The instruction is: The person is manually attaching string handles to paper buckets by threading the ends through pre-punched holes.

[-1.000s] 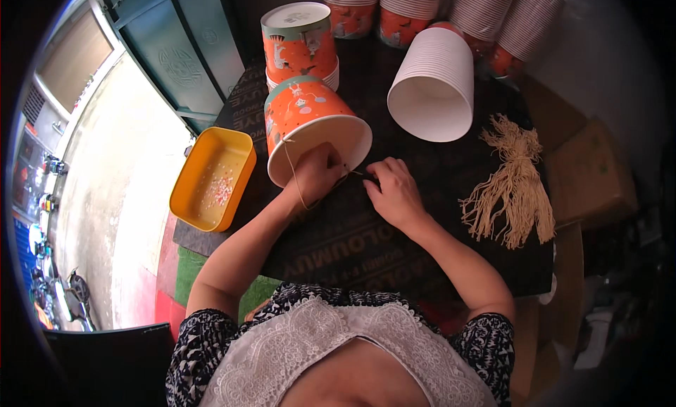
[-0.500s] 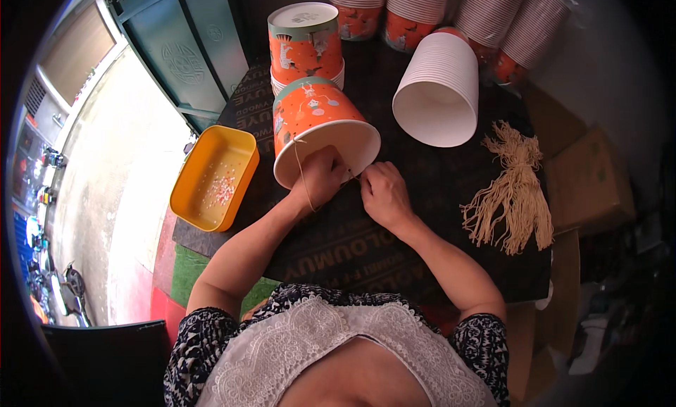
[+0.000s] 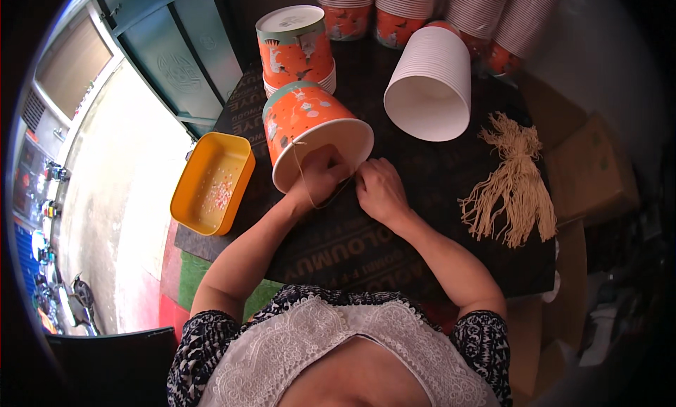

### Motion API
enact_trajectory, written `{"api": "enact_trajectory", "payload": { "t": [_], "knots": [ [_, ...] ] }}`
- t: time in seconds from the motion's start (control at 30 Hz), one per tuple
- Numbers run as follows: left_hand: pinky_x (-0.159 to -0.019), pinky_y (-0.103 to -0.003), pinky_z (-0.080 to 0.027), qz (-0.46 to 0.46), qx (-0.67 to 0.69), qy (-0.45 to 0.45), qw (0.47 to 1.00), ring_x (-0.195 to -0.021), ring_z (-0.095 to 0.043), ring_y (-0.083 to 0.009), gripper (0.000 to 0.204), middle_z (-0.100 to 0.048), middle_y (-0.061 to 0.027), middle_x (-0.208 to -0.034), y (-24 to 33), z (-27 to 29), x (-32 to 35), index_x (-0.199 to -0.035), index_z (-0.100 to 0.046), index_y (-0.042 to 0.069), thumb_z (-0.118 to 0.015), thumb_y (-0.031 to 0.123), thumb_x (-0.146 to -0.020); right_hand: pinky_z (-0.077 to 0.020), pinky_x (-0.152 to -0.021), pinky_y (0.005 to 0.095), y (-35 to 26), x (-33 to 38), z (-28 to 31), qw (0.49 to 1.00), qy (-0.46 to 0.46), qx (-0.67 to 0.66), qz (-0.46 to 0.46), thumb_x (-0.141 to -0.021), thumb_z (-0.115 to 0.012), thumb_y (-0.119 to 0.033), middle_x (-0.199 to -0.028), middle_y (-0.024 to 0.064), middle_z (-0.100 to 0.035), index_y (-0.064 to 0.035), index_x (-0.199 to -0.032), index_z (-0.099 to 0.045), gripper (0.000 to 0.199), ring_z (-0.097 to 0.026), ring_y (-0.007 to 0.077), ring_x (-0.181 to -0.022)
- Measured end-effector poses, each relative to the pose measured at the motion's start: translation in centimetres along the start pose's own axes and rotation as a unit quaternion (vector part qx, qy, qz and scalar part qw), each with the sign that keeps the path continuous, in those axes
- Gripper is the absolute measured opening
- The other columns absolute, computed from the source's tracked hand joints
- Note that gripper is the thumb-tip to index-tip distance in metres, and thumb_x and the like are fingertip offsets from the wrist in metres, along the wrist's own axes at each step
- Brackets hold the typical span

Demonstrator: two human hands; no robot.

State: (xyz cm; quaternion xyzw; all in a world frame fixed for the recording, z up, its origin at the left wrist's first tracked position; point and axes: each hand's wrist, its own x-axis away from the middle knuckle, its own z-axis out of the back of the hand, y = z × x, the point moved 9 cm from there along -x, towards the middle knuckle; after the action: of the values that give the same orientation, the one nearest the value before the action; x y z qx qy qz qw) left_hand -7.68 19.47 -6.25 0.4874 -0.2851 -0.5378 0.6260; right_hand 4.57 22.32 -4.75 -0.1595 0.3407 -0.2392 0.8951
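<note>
1. Head view, what changed: half a second ago our right hand [image 3: 380, 191] lay a little apart from the orange paper tub [image 3: 313, 130]; now it has moved in to the rim, beside our left hand [image 3: 322, 173]. We judge the string work at the rim is under way, not finished.
2. Hands: the left hand is curled at the tub's open mouth, fingers closed on the rim and on a thin tan string [image 3: 303, 174] that loops from the tub's side down past the wrist. The right hand is narrow, fingertips pinched — on the string's end, we think.
3. Where things are: the tub lies on its side on the dark table mat [image 3: 352, 252], between the yellow tray [image 3: 211, 183] and the white cup stack [image 3: 431, 90]; a bundle of strings [image 3: 512, 185] lies to the right.
4. Hard to tell: the fingertips hide the pinch point, and the tray's small contents are too tiny to name.
</note>
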Motion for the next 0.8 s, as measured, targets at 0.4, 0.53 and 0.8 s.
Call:
{"api": "enact_trajectory", "payload": {
  "t": [0.4,0.53,0.8],
  "knots": [
    [-0.063,-0.035,-0.049,0.014,-0.114,0.064,0.991,-0.069,-0.063,-0.0239,0.010,-0.063,-0.0139,-0.072,0.9,-0.2,0.5,-0.078,-0.059,-0.001,-0.064,0.008,-0.079,-0.0484,-0.070,0.0451,1.3,0.1,2.5,0.991,0.100,-0.087,-0.034,-0.081,-0.059,-0.003,-0.080,0.0182,-0.061,-0.0024,-0.088,-0.058,0.006,-0.060,0.0374,-0.078],
    [-0.061,-0.034,-0.048,0.003,-0.114,0.061,0.992,-0.068,-0.063,-0.0235,0.009,-0.063,-0.0141,-0.071,0.3,-0.3,0.4,-0.078,-0.058,-0.001,-0.064,0.006,-0.079,-0.0508,-0.062,0.0418,1.0,0.1,2.0,0.986,0.070,-0.118,-0.090,-0.083,-0.059,-0.002,-0.080,0.0174,-0.064,-0.0014,-0.101,-0.059,0.019,-0.064,0.0367,-0.072],
    [-0.062,-0.035,-0.048,-0.012,-0.109,0.067,0.992,-0.069,-0.063,-0.0245,0.007,-0.063,-0.0136,-0.072,0.1,-0.3,0.4,-0.078,-0.058,0.000,-0.063,0.005,-0.079,-0.0507,-0.062,0.0403,1.3,-0.7,0.3,0.993,0.027,-0.085,-0.076,-0.079,-0.063,-0.002,-0.073,0.0162,-0.063,-0.0014,-0.091,-0.062,0.012,-0.065,0.0345,-0.072]
  ]
}}
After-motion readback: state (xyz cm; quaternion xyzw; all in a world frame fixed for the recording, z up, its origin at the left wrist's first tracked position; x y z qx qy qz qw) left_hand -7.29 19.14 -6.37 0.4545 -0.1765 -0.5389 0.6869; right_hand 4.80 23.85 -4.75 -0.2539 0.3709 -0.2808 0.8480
